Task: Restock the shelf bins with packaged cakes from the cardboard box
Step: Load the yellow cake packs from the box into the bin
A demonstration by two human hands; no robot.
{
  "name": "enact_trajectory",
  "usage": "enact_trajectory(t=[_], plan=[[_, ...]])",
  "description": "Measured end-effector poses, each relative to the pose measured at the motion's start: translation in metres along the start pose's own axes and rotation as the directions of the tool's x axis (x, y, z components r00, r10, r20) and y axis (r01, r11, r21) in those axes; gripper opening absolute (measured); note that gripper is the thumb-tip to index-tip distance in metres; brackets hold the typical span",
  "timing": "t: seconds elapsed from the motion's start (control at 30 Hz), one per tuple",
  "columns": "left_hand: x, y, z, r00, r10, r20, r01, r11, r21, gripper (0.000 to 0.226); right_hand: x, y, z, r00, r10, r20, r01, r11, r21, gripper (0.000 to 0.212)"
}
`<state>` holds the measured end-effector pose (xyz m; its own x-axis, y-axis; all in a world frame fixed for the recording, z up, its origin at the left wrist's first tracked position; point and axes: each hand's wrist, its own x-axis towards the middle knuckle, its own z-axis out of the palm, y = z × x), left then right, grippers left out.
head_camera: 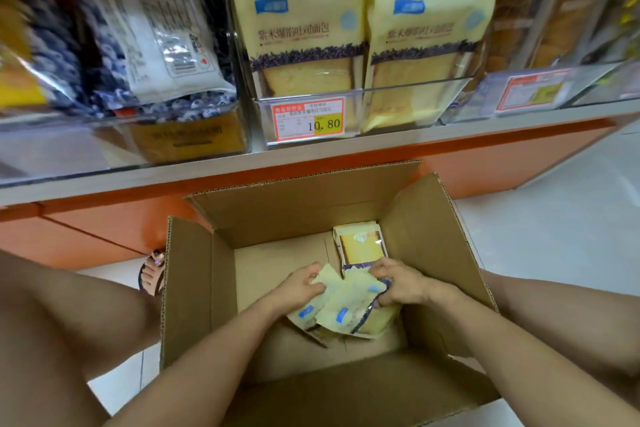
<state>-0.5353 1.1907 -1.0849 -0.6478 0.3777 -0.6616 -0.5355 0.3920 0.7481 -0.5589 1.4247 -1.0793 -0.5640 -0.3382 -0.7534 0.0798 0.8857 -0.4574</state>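
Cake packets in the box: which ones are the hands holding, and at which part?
The left hand has its grip on one packet at the pale top edge; the right hand grips the neighbouring packet by its purple-trimmed side.

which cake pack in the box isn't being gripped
The lone pack lying flat in the far right corner of the cardboard box, cake window up. The bunched packs are gripped by the left hand and right hand.

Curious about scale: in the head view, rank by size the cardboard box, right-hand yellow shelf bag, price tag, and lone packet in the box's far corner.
1. cardboard box
2. yellow shelf bag
3. price tag and lone packet: they look alike, so unranked.
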Motion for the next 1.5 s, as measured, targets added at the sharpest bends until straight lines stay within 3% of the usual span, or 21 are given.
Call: enact_trajectory(t=[0.07,0.13,0.27,0.43,0.5,0.57,0.63,0.67,0.87,0.97,1.07,1.2,1.5], plan=[[-0.014,0.018,-0.021,0.999,0.024,0.028,-0.024,1.000,0.008,0.017,-0.011,-0.012,-0.011,1.000,0.001,0.011,-0.003,0.984,0.180,0.047],[-0.030,0.036,-0.043,0.999,0.040,0.037,-0.039,0.999,-0.006,0.011,-0.023,-0.029,-0.019,0.997,-0.002,0.076,-0.024,0.939,0.343,0.040],[-0.059,0.064,-0.082,0.996,0.077,0.038,-0.073,0.993,-0.098,0.011,-0.043,-0.061,-0.031,0.990,-0.079,0.116,0.019,0.894,0.449,0.036],[-0.087,0.077,-0.092,0.999,0.051,-0.010,-0.051,0.957,-0.285,0.016,-0.061,-0.085,-0.039,0.983,-0.180,0.046,0.115,0.784,0.610,0.060],[-0.095,0.074,-0.090,0.997,0.027,-0.071,-0.059,0.864,-0.501,0.024,-0.068,-0.088,-0.043,0.982,-0.186,0.020,0.130,0.755,0.643,0.069],[-0.100,0.071,-0.084,0.996,0.040,-0.081,-0.086,0.700,-0.709,0.050,-0.076,-0.086,-0.049,0.984,-0.177,-0.033,0.152,0.713,0.685,0.066],[-0.105,0.069,-0.071,0.995,0.086,-0.045,-0.085,0.541,-0.837,0.061,-0.085,-0.083,-0.052,0.984,-0.155,-0.083,0.166,0.661,0.731,0.061],[-0.106,0.067,-0.063,0.994,0.109,-0.027,-0.079,0.508,-0.857,0.062,-0.089,-0.082,-0.053,0.986,-0.131,-0.103,0.164,0.643,0.748,0.058],[-0.123,0.072,-0.026,0.988,0.112,0.107,0.020,0.597,-0.802,0.046,-0.108,-0.082,-0.044,0.988,0.034,-0.148,0.108,0.523,0.846,0.037],[-0.127,0.082,-0.014,0.997,0.012,-0.076,-0.056,0.789,-0.612,0.072,-0.118,-0.086,-0.042,0.981,0.095,-0.167,0.109,0.443,0.890,0.034],[-0.129,0.090,-0.005,0.963,0.010,-0.268,-0.145,0.860,-0.490,0.077,-0.129,-0.096,-0.043,0.967,0.115,-0.226,0.161,0.412,0.897,0.030],[-0.140,0.106,0.000,0.881,0.144,-0.450,-0.340,0.855,-0.392,0.084,-0.157,-0.115,-0.051,0.924,0.122,-0.363,0.275,0.448,0.851,0.026],[-0.197,0.162,-0.006,0.619,0.514,-0.594,-0.722,0.670,-0.173,0.041,-0.233,-0.139,-0.090,0.741,0.133,-0.658,0.593,0.329,0.735,0.018]])
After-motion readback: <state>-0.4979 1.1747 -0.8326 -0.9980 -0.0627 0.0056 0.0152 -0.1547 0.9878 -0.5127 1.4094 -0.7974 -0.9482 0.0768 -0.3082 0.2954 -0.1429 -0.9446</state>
